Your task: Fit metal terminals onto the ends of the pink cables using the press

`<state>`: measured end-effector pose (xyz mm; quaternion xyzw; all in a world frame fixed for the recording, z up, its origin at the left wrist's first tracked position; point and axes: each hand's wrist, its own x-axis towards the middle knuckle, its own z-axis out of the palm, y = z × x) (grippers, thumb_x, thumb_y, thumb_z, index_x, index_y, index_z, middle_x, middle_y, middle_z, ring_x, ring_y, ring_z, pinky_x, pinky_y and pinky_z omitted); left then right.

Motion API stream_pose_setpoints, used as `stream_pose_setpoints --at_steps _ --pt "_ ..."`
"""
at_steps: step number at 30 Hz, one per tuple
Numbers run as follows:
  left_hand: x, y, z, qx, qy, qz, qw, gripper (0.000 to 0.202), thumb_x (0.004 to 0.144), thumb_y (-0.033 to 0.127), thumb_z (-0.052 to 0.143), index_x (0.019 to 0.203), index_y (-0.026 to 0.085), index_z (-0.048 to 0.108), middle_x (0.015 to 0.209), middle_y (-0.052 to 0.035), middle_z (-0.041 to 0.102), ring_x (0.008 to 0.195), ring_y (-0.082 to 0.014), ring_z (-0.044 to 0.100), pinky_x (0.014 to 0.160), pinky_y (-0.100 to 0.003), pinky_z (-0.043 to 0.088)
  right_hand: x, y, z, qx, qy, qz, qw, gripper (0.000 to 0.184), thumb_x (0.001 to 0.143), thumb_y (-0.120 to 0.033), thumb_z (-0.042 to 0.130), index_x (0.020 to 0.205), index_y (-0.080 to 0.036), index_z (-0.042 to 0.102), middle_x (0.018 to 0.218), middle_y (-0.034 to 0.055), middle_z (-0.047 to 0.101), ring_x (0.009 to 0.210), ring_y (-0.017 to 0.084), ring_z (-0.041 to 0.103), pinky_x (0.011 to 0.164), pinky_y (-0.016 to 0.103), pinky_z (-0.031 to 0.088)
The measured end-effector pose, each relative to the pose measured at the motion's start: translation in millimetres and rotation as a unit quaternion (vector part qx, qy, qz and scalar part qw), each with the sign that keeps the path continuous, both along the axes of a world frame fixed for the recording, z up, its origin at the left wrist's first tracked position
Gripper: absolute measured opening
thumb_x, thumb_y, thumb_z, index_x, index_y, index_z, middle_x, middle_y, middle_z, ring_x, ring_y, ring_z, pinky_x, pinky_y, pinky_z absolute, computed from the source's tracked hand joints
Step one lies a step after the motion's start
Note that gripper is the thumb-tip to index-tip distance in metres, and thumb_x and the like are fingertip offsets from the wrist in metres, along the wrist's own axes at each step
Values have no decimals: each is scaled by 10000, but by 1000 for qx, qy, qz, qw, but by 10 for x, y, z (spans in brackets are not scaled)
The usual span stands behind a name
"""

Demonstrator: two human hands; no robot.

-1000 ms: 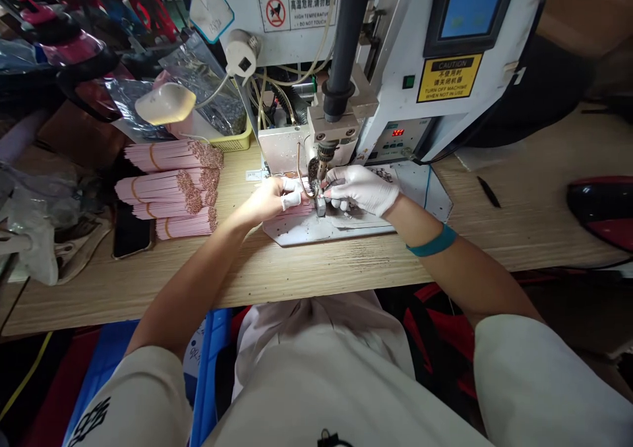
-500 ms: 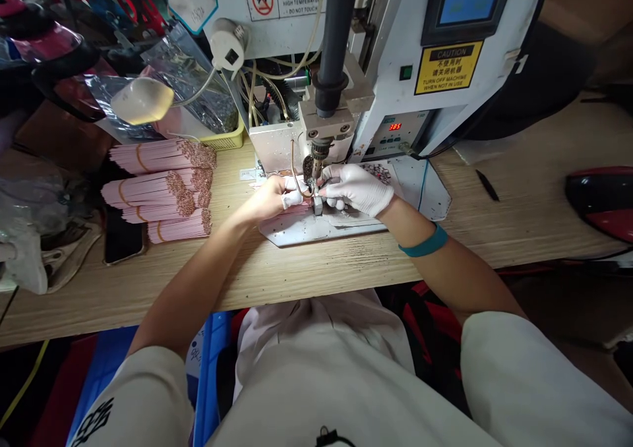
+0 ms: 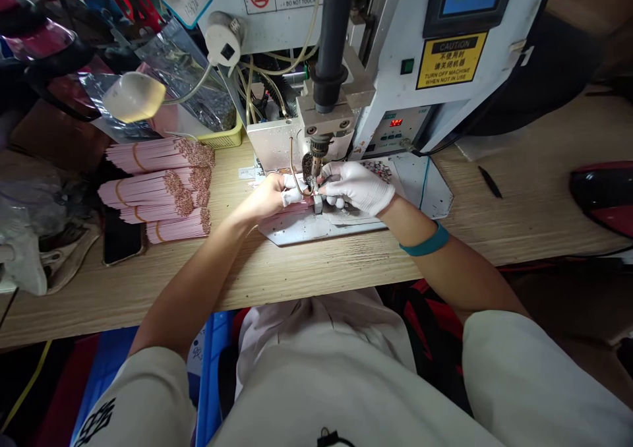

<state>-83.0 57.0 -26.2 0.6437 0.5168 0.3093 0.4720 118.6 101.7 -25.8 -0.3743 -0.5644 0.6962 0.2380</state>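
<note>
My left hand [image 3: 270, 198], with white covers on some fingers, is closed in a pinch at the left of the soldering head [image 3: 316, 160]. Its fingertips are on a thin pink wire, and more pink wires [image 3: 289, 213] lie beneath it on the white base plate [image 3: 297, 235]. From the other side my right hand [image 3: 360, 188], in a white glove, pinches at the tip of the head. Whatever is between those fingers is too small to make out. A small metal block [image 3: 318, 204] stands between both hands. Small parts [image 3: 380, 169] lie behind my right hand.
Banded bundles of pink wires [image 3: 155, 190] are stacked at the left, near a phone [image 3: 123, 239]. A yellow basket [image 3: 228, 137] and a lamp [image 3: 134, 97] stand behind them. The machine's control box [image 3: 395, 130] is at the right, with a black pen-like object [image 3: 489, 182] beyond.
Both hands stay almost where they were, still pinched at the soldering head. The view has shifted slightly, and the red digits on the control box look different.
</note>
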Motion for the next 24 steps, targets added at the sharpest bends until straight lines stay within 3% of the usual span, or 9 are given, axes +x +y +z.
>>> stream_pose_setpoints --at_steps 10,20,24 --pt "-25 21 -49 -27 -11 6 1000 218 617 323 746 706 124 749 751 -41 724 717 -152 626 682 -254 481 7 26 -50 2 14 1 1000 159 737 -55 675 807 -152 571 591 2 551 459 89 506 318 163 374" --pt "-44 29 -85 -37 0 20 999 223 623 333 735 663 115 706 651 -6 643 618 -112 551 617 -235 427 1 4 -42 -6 5 -2 1000 181 732 -66 666 835 -165 553 581 -2 548 443 89 483 309 168 341" --pt "-40 39 -60 -42 -7 6 999 209 648 318 716 685 112 707 687 -21 661 634 -109 553 615 -225 419 -13 0 -56 20 9 14 1000 186 740 -103 680 839 -177 540 641 2 566 474 91 492 336 186 358"
